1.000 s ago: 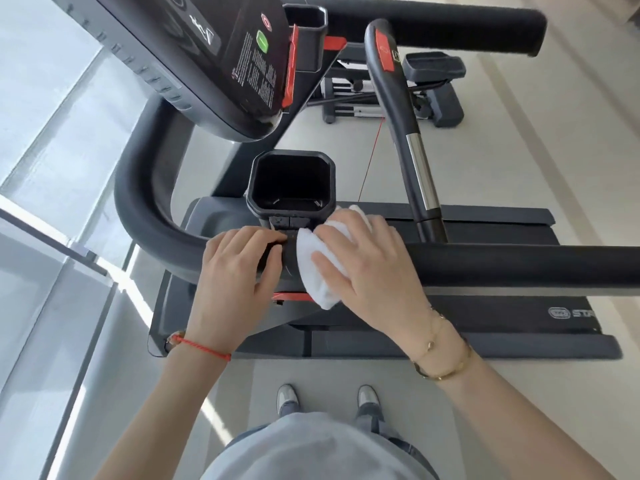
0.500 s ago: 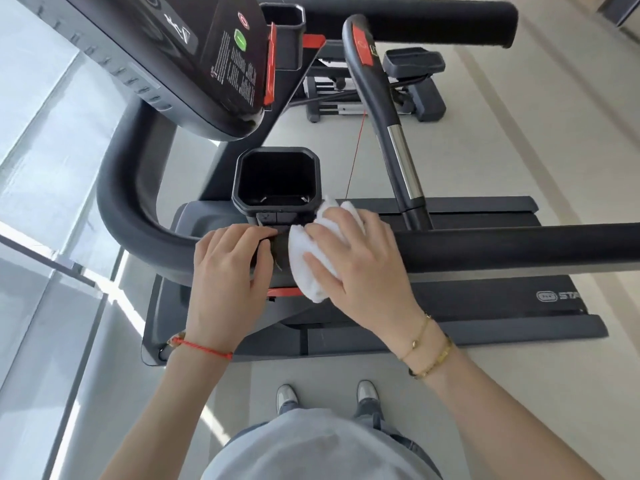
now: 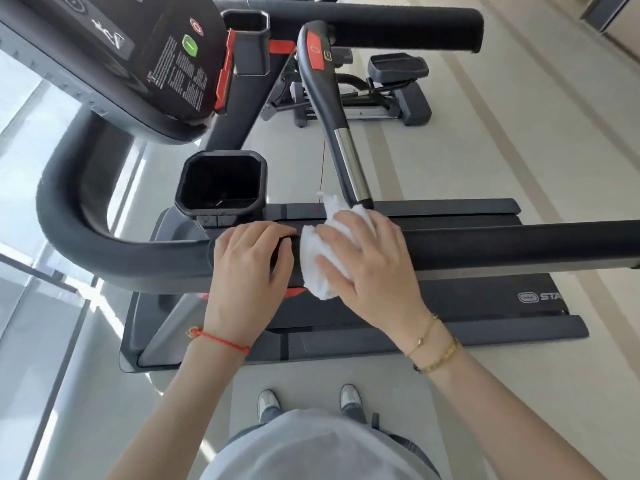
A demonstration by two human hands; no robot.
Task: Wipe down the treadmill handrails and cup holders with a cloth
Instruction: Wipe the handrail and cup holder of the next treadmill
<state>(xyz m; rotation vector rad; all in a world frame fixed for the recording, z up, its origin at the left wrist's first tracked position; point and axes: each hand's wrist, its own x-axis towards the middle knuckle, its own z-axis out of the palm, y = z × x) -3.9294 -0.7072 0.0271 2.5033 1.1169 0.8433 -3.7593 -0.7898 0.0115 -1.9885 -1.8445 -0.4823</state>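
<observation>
Two hands on the near handrail (image 3: 485, 244), head view only. Left hand (image 3: 247, 271) curls over the rail just left of the cloth, its grip wrapped round the bar and holding it steady. Right hand (image 3: 370, 268) presses a bunched white cloth (image 3: 317, 261) onto the rail, fingers spread and curved over the wad; the grip reads as holding the cloth against the bar, though whether the thumb hooks under is hidden. Cloth sits under and left of the right palm, between the two hands, touching the rail top and hanging a bit over its near side; a tuft sticks up by the base of the upright handle (image 3: 341, 133).

Progress, as a judgement: early to middle. Wiping is at the inner part of the near handrail, just beside the near cup holder (image 3: 221, 181). The long stretch of rail running off right looks not yet reached, same for the curved bend (image 3: 69, 230) at left. Far handrail (image 3: 381, 26) and far cup holder (image 3: 247, 22) are well apart from the hands and apparently untouched. Near cup holder interior is dark; cannot tell if it has been wiped. Console (image 3: 145, 64) overhangs at upper left. Treadmill deck (image 3: 450, 306) lies below the rail, person's shoes (image 3: 268, 403) on the floor.
</observation>
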